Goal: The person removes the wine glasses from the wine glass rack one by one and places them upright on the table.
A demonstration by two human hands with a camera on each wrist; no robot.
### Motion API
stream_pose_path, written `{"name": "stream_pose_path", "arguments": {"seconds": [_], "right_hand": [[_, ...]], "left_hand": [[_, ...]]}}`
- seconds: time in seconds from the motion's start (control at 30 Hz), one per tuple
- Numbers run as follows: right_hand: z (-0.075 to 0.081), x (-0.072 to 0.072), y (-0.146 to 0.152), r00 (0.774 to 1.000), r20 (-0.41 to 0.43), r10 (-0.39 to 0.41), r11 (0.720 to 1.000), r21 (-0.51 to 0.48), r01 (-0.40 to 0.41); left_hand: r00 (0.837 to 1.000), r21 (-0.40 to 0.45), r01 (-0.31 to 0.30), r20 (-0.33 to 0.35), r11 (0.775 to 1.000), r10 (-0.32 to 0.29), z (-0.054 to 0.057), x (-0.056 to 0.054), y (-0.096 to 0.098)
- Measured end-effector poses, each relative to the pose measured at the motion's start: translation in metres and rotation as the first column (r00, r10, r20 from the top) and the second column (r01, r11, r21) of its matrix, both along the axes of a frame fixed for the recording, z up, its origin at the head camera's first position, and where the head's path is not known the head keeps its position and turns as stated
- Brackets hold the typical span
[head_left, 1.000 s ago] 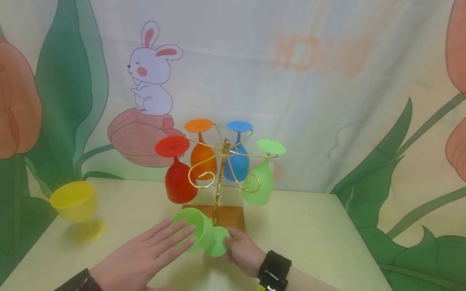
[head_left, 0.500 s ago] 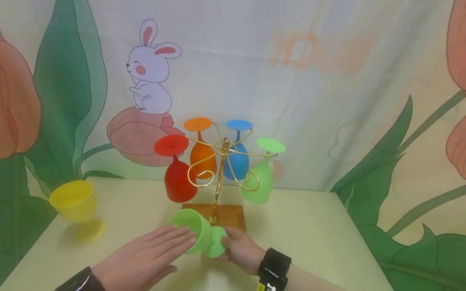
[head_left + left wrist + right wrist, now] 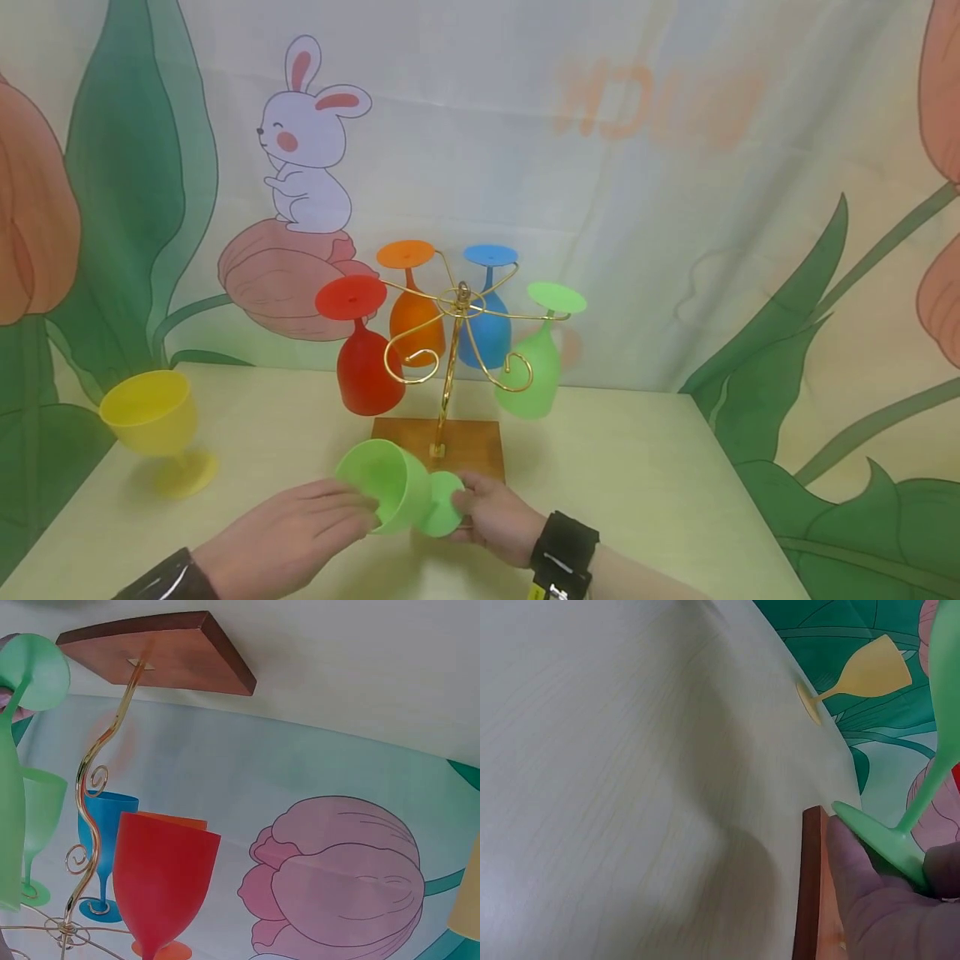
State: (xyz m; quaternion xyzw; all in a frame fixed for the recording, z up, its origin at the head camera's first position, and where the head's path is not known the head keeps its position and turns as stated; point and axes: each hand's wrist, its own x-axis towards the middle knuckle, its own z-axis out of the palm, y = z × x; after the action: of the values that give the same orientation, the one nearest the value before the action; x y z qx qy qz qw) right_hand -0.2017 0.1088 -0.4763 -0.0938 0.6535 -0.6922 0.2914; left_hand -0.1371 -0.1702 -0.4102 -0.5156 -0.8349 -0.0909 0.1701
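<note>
A light green plastic goblet [image 3: 416, 492] is tilted on its side close over the table, its mouth facing left. My right hand [image 3: 498, 512] pinches the edge of its round foot between thumb and fingers; the right wrist view shows this grip on the foot [image 3: 881, 840] closely. My left hand [image 3: 292, 533] is at the goblet's lower rim, its fingers bent over the edge of the bowl and its thumb hidden. Just behind stands a gold wire glass rack [image 3: 448, 375] on a wooden base [image 3: 480, 446]. Two curled front arms of the rack hold nothing.
Hanging upside down from the rack are a red goblet [image 3: 367, 371], an orange goblet [image 3: 416, 329], a blue goblet [image 3: 487, 333] and another green goblet [image 3: 532, 375]. A yellow goblet [image 3: 153, 417] stands upright at the table's left. A printed curtain [image 3: 480, 125] hangs behind the table [image 3: 637, 483].
The green goblet has shifted left and slightly down, its foot still in my right hand. My left fingers, straight earlier across the bowl, have drawn back to the rim and bent.
</note>
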Motion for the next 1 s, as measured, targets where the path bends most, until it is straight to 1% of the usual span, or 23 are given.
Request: {"name": "stream_pose_path", "arguments": {"seconds": [0.03, 0.1, 0.13, 0.17, 0.2, 0.23, 0.27, 0.3, 0.33, 0.37, 0.4, 0.43, 0.47, 0.57, 0.6, 0.67, 0.73, 0.8, 0.83, 0.93, 1.0], "right_hand": [[0.000, -0.001, 0.001, 1.000, -0.019, -0.005, 1.000, 0.017, 0.005], [0.001, -0.003, 0.006, 0.997, -0.080, -0.015, 0.998, 0.066, 0.020], [0.001, -0.004, 0.010, 0.990, -0.140, -0.010, 0.992, 0.120, 0.027], [0.001, -0.007, 0.014, 0.976, -0.218, 0.007, 0.981, 0.189, 0.035], [0.001, -0.009, 0.020, 0.954, -0.297, 0.031, 0.960, 0.276, 0.055], [0.002, -0.011, 0.026, 0.924, -0.377, 0.065, 0.929, 0.362, 0.082], [0.001, -0.013, 0.033, 0.885, -0.450, 0.115, 0.884, 0.453, 0.116], [0.002, -0.016, 0.041, 0.846, -0.507, 0.168, 0.831, 0.535, 0.155], [0.002, -0.018, 0.048, 0.805, -0.551, 0.222, 0.775, 0.601, 0.197], [0.002, -0.020, 0.056, 0.770, -0.579, 0.270, 0.720, 0.652, 0.238], [0.002, -0.021, 0.063, 0.742, -0.595, 0.308, 0.673, 0.688, 0.272], [0.002, -0.023, 0.070, 0.712, -0.612, 0.343, 0.634, 0.710, 0.306], [0.002, -0.025, 0.076, 0.688, -0.624, 0.371, 0.600, 0.727, 0.335], [0.006, -0.028, 0.092, 0.620, -0.658, 0.428, 0.527, 0.739, 0.420], [0.009, -0.029, 0.097, 0.600, -0.668, 0.439, 0.512, 0.735, 0.444], [0.013, -0.031, 0.104, 0.569, -0.681, 0.461, 0.476, 0.731, 0.489], [0.016, -0.033, 0.111, 0.546, -0.687, 0.480, 0.447, 0.727, 0.521], [0.019, -0.035, 0.116, 0.530, -0.689, 0.494, 0.429, 0.723, 0.541], [0.019, -0.036, 0.118, 0.524, -0.690, 0.500, 0.421, 0.722, 0.549], [0.021, -0.039, 0.123, 0.507, -0.697, 0.507, 0.415, 0.714, 0.564], [0.023, -0.040, 0.126, 0.501, -0.699, 0.510, 0.409, 0.710, 0.574]], "left_hand": [[0.999, 0.019, 0.015, -0.031, 1.000, -0.014, -0.001, -0.001, 0.000], [0.998, 0.051, 0.028, -0.056, 0.998, -0.025, 0.000, -0.002, 0.000], [0.998, 0.061, 0.021, -0.063, 0.998, -0.018, 0.000, -0.003, -0.001], [0.998, 0.066, 0.006, -0.062, 0.998, -0.002, 0.001, -0.003, -0.001], [0.999, 0.066, -0.015, -0.051, 0.998, 0.018, 0.002, -0.004, -0.002], [0.998, 0.059, -0.044, -0.037, 0.997, 0.046, 0.003, -0.004, -0.004], [0.997, 0.051, -0.074, -0.023, 0.996, 0.075, 0.005, -0.004, -0.005], [0.994, 0.041, -0.106, -0.006, 0.994, 0.106, 0.006, -0.005, -0.007], [0.991, 0.029, -0.137, 0.006, 0.990, 0.136, 0.007, -0.006, -0.009], [0.988, 0.026, -0.156, 0.009, 0.987, 0.156, 0.007, -0.007, -0.012], [0.986, 0.028, -0.169, 0.007, 0.985, 0.169, 0.007, -0.008, -0.014], [0.982, 0.028, -0.187, 0.008, 0.982, 0.187, 0.007, -0.009, -0.016], [0.979, 0.030, -0.202, 0.008, 0.979, 0.202, 0.006, -0.010, -0.019], [0.971, 0.041, -0.239, -0.003, 0.970, 0.239, 0.004, -0.015, -0.027], [0.969, 0.046, -0.246, -0.013, 0.968, 0.247, 0.003, -0.017, -0.030], [0.965, 0.060, -0.256, -0.039, 0.965, 0.258, 0.001, -0.021, -0.035], [0.957, 0.069, -0.281, -0.054, 0.957, 0.285, 0.000, -0.025, -0.041], [0.947, 0.072, -0.315, -0.050, 0.946, 0.319, 0.000, -0.029, -0.048], [0.938, 0.067, -0.341, -0.044, 0.938, 0.345, 0.000, -0.031, -0.052], [0.908, 0.041, -0.419, -0.001, 0.907, 0.419, 0.002, -0.037, -0.063], [0.894, 0.035, -0.448, 0.010, 0.893, 0.448, 0.003, -0.042, -0.071]]}}
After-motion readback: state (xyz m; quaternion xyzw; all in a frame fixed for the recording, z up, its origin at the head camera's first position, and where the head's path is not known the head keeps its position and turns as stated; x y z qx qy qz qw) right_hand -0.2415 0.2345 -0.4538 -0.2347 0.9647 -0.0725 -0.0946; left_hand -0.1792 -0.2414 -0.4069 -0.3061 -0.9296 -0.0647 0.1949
